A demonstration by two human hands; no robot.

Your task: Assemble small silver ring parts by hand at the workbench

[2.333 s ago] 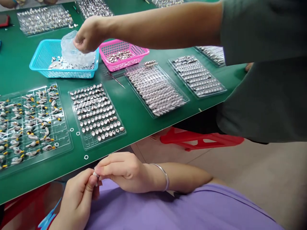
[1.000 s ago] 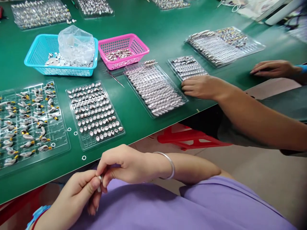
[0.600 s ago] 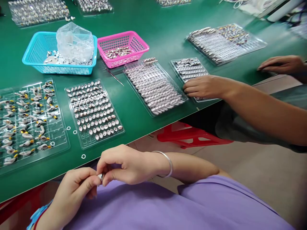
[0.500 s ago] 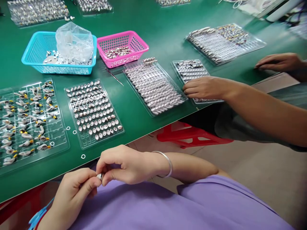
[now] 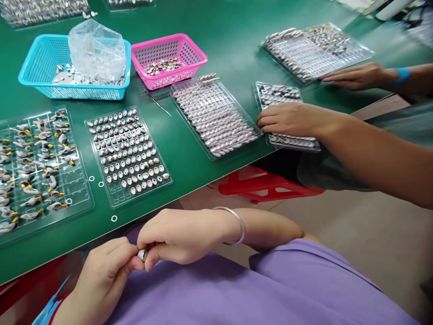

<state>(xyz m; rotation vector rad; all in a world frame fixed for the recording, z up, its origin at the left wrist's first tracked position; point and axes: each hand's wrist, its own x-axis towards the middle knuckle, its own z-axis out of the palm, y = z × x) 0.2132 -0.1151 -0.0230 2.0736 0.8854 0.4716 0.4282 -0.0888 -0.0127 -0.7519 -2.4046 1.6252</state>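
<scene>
Over my lap in purple cloth, below the table edge, my left hand [image 5: 104,266] and my right hand [image 5: 176,237] meet fingertip to fingertip. Both pinch one small silvery part [image 5: 142,255] between them. A silver bangle [image 5: 233,221] circles my right wrist. Nearest on the green table [image 5: 189,171] lies a clear tray of small silvery caps [image 5: 126,153]. Left of it a clear tray of larger parts with yellow tips [image 5: 37,167] reaches the frame edge.
A blue basket [image 5: 40,67] holds a plastic bag [image 5: 96,52]; a pink basket [image 5: 169,56] holds parts. Tweezers [image 5: 157,103] lie near another tray [image 5: 213,117]. A co-worker's hand [image 5: 287,119] rests on a small tray [image 5: 280,95]; another hand [image 5: 358,76] touches a far tray [image 5: 314,49]. A red stool [image 5: 267,185] stands below.
The co-worker's arm left the blue basket and came down onto the small tray, sliding it toward the table edge. My hands stay pinched on the small part; the view shifted slightly.
</scene>
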